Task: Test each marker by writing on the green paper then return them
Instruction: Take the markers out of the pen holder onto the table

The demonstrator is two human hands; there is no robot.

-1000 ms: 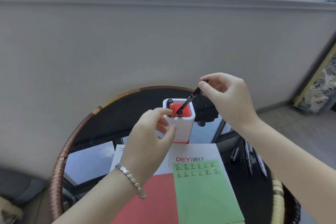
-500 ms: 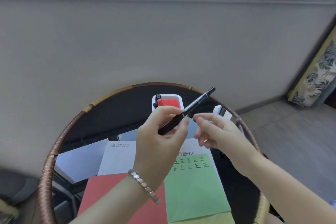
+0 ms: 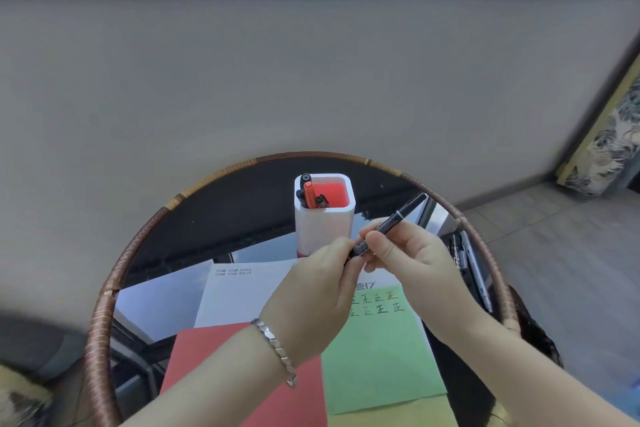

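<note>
Above the green paper (image 3: 381, 357), the left hand (image 3: 322, 291) is pinching the black marker (image 3: 389, 226) by its lower end, the right hand (image 3: 415, 260) gripping its barrel. Light, stiff, slick; probably needing a firm hold.
</note>
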